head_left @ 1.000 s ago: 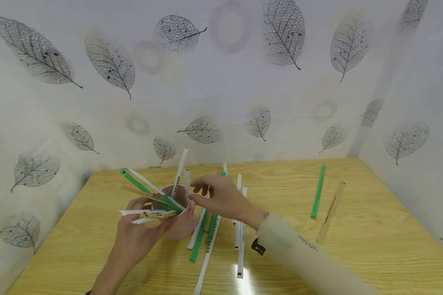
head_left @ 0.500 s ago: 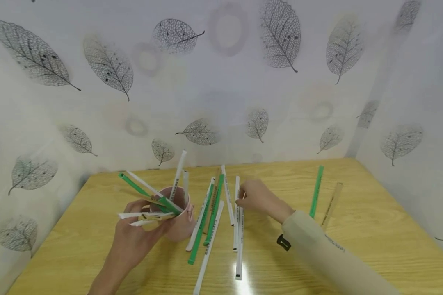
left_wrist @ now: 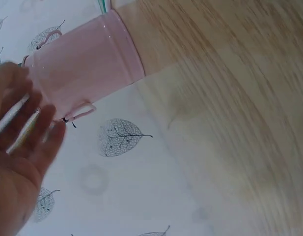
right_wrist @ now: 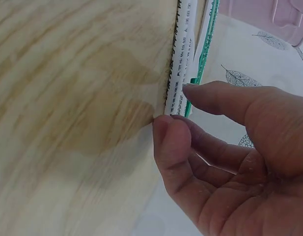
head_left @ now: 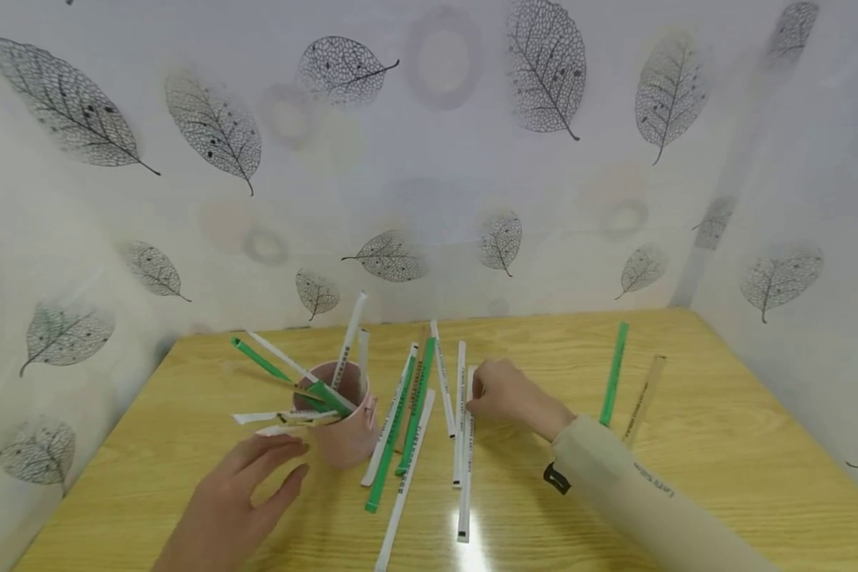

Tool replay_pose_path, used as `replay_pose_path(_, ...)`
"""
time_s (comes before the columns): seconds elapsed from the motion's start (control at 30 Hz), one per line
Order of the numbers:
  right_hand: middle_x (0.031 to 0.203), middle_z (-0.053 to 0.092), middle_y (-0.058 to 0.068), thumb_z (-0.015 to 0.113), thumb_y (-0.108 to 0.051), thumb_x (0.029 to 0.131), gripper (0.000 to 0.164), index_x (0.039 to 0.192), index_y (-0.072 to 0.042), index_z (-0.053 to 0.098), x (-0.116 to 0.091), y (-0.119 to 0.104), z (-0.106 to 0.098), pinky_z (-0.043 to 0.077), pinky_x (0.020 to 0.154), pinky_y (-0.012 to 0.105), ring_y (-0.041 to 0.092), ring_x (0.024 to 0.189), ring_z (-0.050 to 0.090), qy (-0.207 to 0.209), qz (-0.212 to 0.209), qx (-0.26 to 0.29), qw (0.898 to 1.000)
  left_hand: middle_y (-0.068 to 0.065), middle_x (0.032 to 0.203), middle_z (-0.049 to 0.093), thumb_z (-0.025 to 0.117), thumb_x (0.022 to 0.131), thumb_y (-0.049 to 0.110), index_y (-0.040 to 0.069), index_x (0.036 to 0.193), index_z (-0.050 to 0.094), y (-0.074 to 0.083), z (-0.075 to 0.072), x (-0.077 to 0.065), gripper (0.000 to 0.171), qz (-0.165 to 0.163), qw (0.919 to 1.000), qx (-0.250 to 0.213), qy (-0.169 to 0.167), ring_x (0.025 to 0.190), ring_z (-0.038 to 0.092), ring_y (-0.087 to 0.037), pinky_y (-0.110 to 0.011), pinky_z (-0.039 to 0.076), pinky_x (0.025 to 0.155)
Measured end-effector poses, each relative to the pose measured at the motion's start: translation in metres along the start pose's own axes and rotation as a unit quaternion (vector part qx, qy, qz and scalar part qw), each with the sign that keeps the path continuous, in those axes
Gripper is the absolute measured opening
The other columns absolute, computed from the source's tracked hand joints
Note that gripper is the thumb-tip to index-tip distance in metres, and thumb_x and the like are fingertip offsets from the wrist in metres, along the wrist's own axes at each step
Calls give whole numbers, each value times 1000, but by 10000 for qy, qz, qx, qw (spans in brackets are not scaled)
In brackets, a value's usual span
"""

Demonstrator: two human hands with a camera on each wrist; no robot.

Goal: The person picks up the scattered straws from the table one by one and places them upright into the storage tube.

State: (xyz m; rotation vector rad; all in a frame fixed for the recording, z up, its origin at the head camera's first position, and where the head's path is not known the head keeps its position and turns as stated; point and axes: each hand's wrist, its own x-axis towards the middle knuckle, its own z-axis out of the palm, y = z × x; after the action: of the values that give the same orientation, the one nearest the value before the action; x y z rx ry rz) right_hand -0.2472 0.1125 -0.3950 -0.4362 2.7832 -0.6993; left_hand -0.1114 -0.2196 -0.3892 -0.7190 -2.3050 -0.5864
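Observation:
My left hand point(head_left: 239, 488) is beside the pink cup point(head_left: 346, 441), its fingers apart and holding nothing. In the left wrist view the cup point(left_wrist: 87, 59) shows small looped handles, with the spread fingers near its rim. Several white, green and brown paper-wrapped straws stick out of the cup, one of them a green straw point(head_left: 260, 359). My right hand point(head_left: 511, 393) pinches a white paper-wrapped straw point(head_left: 466, 485) near its far end, on the table. In the right wrist view thumb and forefinger lie on either side of the printed white straw point(right_wrist: 178, 64).
Between cup and right hand lie several more wrapped straws, including a green one point(head_left: 382, 469) and a white one point(head_left: 403, 492). A green straw point(head_left: 615, 373) and a brown one point(head_left: 645, 397) lie far right. A leaf-patterned cloth point(head_left: 429, 175) stands behind the wooden table point(head_left: 543, 342).
My right hand has moved right, from the cup's rim to the white straws. The left hand has let go of the cup and drawn back toward me.

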Motion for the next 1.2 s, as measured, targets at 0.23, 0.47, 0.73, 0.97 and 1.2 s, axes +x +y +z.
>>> replay_pose_path(0.23,74,62,1,74,-17,81,14,71,-10,65,2,1,4,46,55,24,14,62,55,-20,107,-10,9999,-2,106,65,46,98,35,11,105,70,6,6,15,35,787,9959,206,392,94,57,-17,-13,42,86)
replay_pose_path(0.47,65,60,1,74,-16,78,16,69,-8,64,5,-3,8,44,49,23,13,55,52,-97,273,-42,9996,-2,108,61,42,100,37,13,101,71,4,7,22,38,646,9969,333,312,96,54,-16,-13,40,85)
replay_pose_path(0.73,62,61,7,70,-4,76,12,76,-3,58,6,-4,3,43,40,19,14,47,54,-160,751,319,9965,-7,111,64,39,102,35,9,101,73,-1,14,19,43,616,9959,241,612,98,56,-21,-9,37,92)
replay_pose_path(0.97,44,51,-1,71,-14,75,28,54,-10,53,8,7,1,31,34,17,8,37,41,-20,941,235,9953,-7,112,64,42,101,35,9,101,73,-1,17,16,41,589,9961,206,617,96,55,-20,-12,40,88)
replay_pose_path(1.2,65,63,2,66,-21,81,13,75,-10,62,2,-3,-34,49,45,25,14,52,60,1001,-60,1436,9845,-9,114,63,46,99,34,10,106,72,0,16,15,36,659,9962,152,548,97,55,-22,-14,41,87)
